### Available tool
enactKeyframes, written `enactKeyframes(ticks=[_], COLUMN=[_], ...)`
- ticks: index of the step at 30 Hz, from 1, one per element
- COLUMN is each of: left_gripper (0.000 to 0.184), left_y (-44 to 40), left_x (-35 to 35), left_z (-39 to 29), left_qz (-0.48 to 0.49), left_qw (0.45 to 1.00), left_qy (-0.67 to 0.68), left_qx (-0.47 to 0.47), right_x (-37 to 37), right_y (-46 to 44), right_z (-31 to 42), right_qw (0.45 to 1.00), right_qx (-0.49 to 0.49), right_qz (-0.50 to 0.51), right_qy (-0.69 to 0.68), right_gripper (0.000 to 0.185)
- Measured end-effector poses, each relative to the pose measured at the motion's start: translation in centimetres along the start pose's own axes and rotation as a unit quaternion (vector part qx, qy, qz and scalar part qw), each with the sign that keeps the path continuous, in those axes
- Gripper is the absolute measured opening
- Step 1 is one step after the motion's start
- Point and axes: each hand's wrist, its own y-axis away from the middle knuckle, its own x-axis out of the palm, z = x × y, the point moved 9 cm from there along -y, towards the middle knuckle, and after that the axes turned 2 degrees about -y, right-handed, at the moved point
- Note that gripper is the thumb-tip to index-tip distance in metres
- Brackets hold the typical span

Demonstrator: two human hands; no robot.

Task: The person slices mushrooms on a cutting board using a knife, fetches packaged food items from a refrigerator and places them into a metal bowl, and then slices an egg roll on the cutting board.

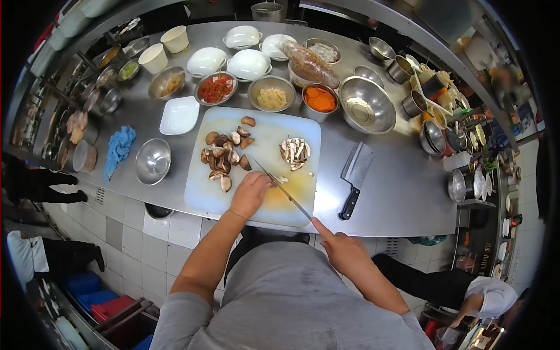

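My right hand (pixel 341 248) is wrapped round the handle end of a long narrow knife (pixel 291 198), its index finger along the top. The blade slants up and left over a white cutting board (pixel 262 125). Beside the blade, my left hand (pixel 254 192) presses with curled fingers on a piece that they mostly hide. A few pale slices (pixel 282 179) lie right of those fingers. Brown mushroom pieces (pixel 219 153) are heaped at the board's left, and sliced mushrooms (pixel 294 153) form a pile at its right.
A cleaver (pixel 357 169) lies right of the board. Left are a steel bowl (pixel 153 161), a blue cloth (pixel 120 150) and a white dish (pixel 179 115). Behind stand bowls of red strips (pixel 216 88), yellow bits (pixel 271 94) and orange slices (pixel 320 100). Other people stand at both sides.
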Motion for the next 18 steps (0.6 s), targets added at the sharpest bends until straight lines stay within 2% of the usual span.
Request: enactKeyframes(ticks=[2,6,9,11,15,18], left_gripper=[0.014,0.019,0.019,0.013,0.013,0.012], left_y=[0.1,0.1,0.1,0.3,0.4,0.5], left_x=[0.0,-0.2,-0.5,-0.5,-0.6,-0.6], left_z=[0.1,-0.1,-0.2,-0.2,-0.2,0.1], left_qz=[-0.001,-0.015,-0.004,-0.002,0.01,-0.006], left_qw=[1.0,1.0,1.0,1.0,1.0,1.0], left_qy=[0.007,-0.009,-0.004,0.0,0.004,0.009], left_qx=[0.012,0.021,0.031,0.022,0.007,0.015], right_x=[0.2,4.0,3.0,1.6,-0.2,-0.5], right_y=[1.3,-1.5,-2.6,-1.8,0.8,1.7], right_z=[-0.2,-0.8,-0.5,-0.1,0.3,0.3], right_qw=[0.999,0.998,0.998,0.999,0.999,0.998], right_qx=[-0.034,-0.026,-0.027,-0.022,-0.021,-0.051], right_qz=[-0.031,-0.004,-0.018,-0.017,-0.006,-0.042], right_qy=[-0.014,-0.049,-0.059,-0.033,-0.025,-0.022], right_gripper=[0.075,0.075,0.075,0.075,0.074,0.073])
